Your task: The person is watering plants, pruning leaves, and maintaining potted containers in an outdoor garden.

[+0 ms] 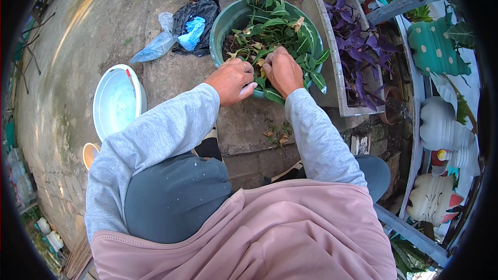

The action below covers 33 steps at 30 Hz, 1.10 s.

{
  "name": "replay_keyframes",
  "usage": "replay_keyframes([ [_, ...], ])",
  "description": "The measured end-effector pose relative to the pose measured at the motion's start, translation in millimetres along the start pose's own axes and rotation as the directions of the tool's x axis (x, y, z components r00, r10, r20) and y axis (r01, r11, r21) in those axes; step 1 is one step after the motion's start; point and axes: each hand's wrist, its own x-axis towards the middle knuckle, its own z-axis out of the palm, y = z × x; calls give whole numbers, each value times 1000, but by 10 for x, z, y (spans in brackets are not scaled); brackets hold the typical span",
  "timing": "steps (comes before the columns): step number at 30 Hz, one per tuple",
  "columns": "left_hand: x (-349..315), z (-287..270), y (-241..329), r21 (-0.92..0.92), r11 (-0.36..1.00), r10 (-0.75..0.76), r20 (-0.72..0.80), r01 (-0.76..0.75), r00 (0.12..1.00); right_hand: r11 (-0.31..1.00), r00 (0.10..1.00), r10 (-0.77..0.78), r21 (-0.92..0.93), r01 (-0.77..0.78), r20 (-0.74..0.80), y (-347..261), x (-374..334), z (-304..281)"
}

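Note:
A round green pot [217,36] stands in front of me, full of leafy green plants [277,23] with some dry brown and yellowed leaves among them. My left hand [232,81] is at the pot's near left rim, its fingers curled closed toward the stems. Beside it, my right hand [284,72] reaches over the near rim with its fingers pinched together low in the foliage. A yellowed leaf [261,68] shows between the two hands. Whatever the fingertips hold is hidden by the hands and leaves.
Right of the pot stands a long grey planter [332,54] of purple plants [358,46]. A black plastic bag [199,13], a clear blue bag [158,44] and a white basin [116,101] lie to the left. Dry leaves [283,139] are scattered on the ground below the pot.

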Motion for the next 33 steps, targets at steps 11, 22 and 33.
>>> replay_keyframes([
  [11,-31,-20,13,22,999,-42,27,41,999,844,984,179,513,-155,3,161,21,-905],
  [22,27,1,34,-110,990,-93,-68,85,993,450,970,243,887,-102,-12,165,-11,-991],
  [33,354,-262,120,253,947,-48,-492,196,869,506,994,-30,859,-79,109,-102,319,-746],
])
